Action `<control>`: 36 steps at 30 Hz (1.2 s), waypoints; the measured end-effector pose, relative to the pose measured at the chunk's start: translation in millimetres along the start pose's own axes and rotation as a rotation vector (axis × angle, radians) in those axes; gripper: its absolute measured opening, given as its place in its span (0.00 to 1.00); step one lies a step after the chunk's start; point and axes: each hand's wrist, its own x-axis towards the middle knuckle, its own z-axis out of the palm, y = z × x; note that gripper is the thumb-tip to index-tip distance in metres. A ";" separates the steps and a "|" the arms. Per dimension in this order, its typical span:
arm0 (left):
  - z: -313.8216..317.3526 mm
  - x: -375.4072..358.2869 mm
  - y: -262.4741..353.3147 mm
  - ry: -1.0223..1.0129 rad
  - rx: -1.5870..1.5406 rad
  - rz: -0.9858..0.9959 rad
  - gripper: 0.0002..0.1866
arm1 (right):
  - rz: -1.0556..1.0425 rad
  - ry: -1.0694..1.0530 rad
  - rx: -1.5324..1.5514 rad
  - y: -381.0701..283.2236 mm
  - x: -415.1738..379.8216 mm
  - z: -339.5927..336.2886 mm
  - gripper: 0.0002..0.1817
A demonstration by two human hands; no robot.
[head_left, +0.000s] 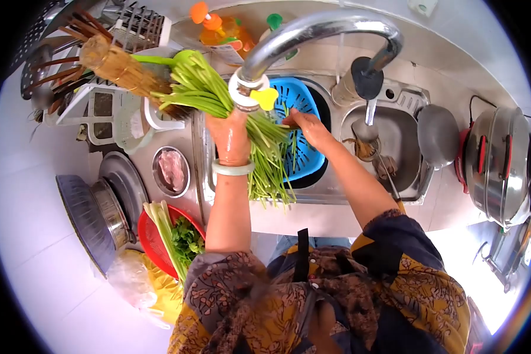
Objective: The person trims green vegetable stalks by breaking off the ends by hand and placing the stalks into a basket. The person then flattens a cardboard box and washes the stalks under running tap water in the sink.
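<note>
My left hand [230, 138], with a pale bangle [233, 168] at its wrist, is closed round a big bunch of long green vegetable stems [203, 79]. Pale ends fan out to the upper left; thin ends [268, 183] hang over the sink's front edge. Across from it, my right hand [310, 127] pinches a few strands at the bunch's right side, fingertips partly hidden. Both hands are by a blue slotted basket [301, 94] in the left basin, with some stems lying over it. The chrome faucet [330, 26] arches above.
The right basin [398, 130] holds a ladle and other items under a second spout. At left are a metal bowl of meat [172, 171], a red bowl [153, 242] of leafy greens, and a utensil rack [103, 112] with a bamboo brush [121, 68]. A lidded pot [495, 165] stands right.
</note>
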 end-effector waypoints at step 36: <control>20.1 -70.2 -75.9 -0.182 0.112 -0.134 0.10 | -0.337 -0.455 0.176 -174.2 -8.2 25.3 0.17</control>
